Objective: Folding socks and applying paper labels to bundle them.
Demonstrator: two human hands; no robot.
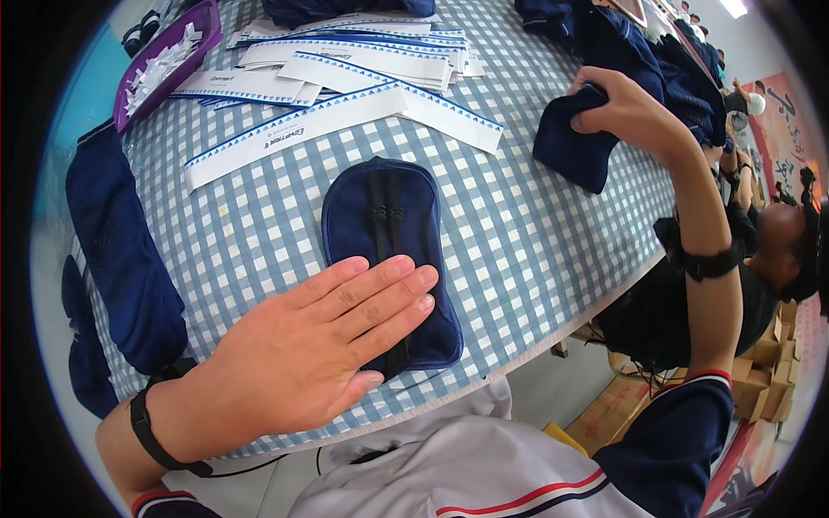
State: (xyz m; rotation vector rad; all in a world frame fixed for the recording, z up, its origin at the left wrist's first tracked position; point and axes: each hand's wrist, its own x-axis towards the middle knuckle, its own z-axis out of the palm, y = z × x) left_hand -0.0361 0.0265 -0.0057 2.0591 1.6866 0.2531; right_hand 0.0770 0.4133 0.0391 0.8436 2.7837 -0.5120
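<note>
Item: flat navy blue pouch (386, 216), oval-ended, two dark straps running down its middle, lying lengthwise on the blue-and-white checked table (527, 250) just in front of the person; left hand (319, 345) laid palm-down across its near end, fingers straight and close together, gripping nothing, seemingly pressing the fabric flat so it holds its shape. Right hand (626, 108) stretched far across the table, fingers curled shut on a folded navy cloth piece (574, 142), pinched at its upper edge next to the heap of dark garments (665, 60), probably to draw it off that stock. Adjacent: white paper bands with blue triangle edging (345, 116), fanned beyond the pouch; purple tray of white slips (164, 60) at far left; dark blue mesh bundles (121, 250) along the left edge; cardboard boxes (768, 345) on the floor at right
</note>
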